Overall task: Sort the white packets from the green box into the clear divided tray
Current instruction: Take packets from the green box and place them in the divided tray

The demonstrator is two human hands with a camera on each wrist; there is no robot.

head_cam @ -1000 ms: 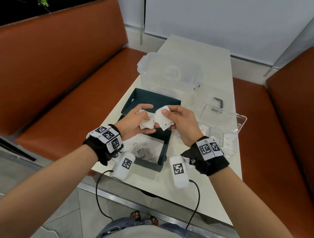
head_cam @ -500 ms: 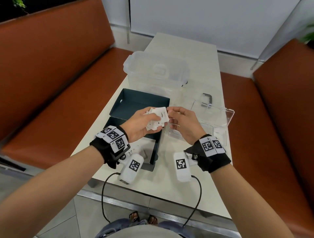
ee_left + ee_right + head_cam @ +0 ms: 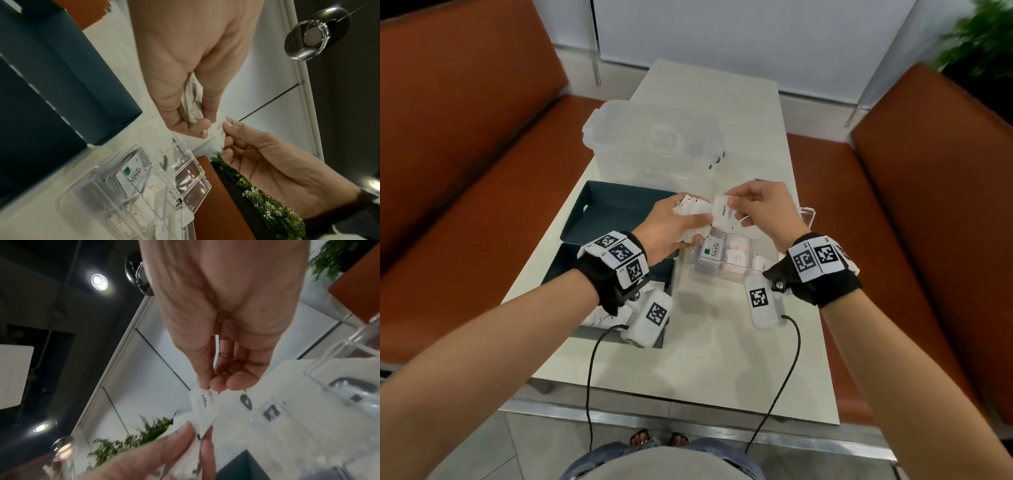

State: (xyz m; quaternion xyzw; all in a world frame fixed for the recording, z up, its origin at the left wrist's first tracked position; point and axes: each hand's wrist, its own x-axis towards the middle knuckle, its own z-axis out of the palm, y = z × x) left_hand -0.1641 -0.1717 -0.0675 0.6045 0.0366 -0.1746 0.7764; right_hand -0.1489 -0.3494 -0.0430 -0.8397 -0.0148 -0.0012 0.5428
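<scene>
My left hand (image 3: 681, 222) grips a bunch of white packets (image 3: 695, 209) above the table, between the green box (image 3: 616, 212) and the clear divided tray (image 3: 726, 270). My right hand (image 3: 753, 205) pinches one white packet marked "Pepper" (image 3: 726, 216) by its top edge, still touching the bunch. In the left wrist view the bunch (image 3: 192, 100) is squeezed in my left hand and the right fingertips (image 3: 230, 128) hold the single packet. In the right wrist view that packet (image 3: 205, 405) hangs from thumb and forefinger. The tray holds a Stevia packet (image 3: 712, 250) and other packets.
A large clear lidded container (image 3: 654, 144) stands behind the box. The tray's open lid (image 3: 806, 214) rises at the right. More packets (image 3: 602, 317) lie in the box's near part. Orange benches (image 3: 465, 171) flank the narrow table (image 3: 705, 359).
Both hands have moved right, from over the green box to over the clear tray. The right hand has drawn one packet partly out of the bunch.
</scene>
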